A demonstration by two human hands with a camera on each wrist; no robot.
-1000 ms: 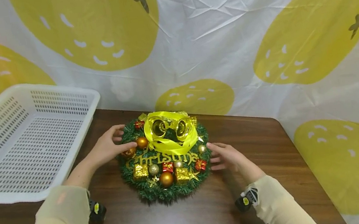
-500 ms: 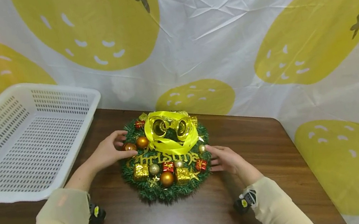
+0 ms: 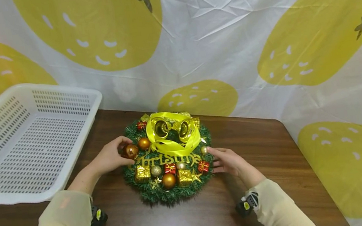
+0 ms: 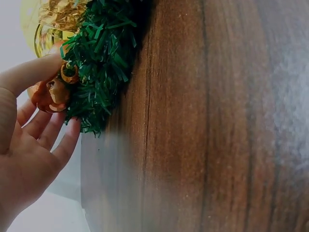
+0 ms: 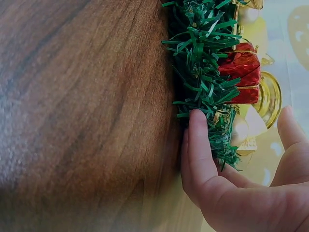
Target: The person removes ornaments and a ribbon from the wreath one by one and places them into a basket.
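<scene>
Left hand [image 3: 110,157] pinches orange bauble [image 3: 132,150] at wreath [image 3: 173,192] 9 o'clock; right hand [image 3: 227,160], fingers spread, touches rim at 3 o'clock.

The person wears a pale beige, long-sleeved top of smooth, soft-looking fabric; both sleeves reach down to the wrists. Under each cuff sits a small black wrist-worn camera unit with a yellow-green round mark on its face, and the one on the right wrist also shows white markings. The bare left hand [image 3: 110,157] and bare right hand [image 3: 227,160] carry no rings or gloves.
</scene>
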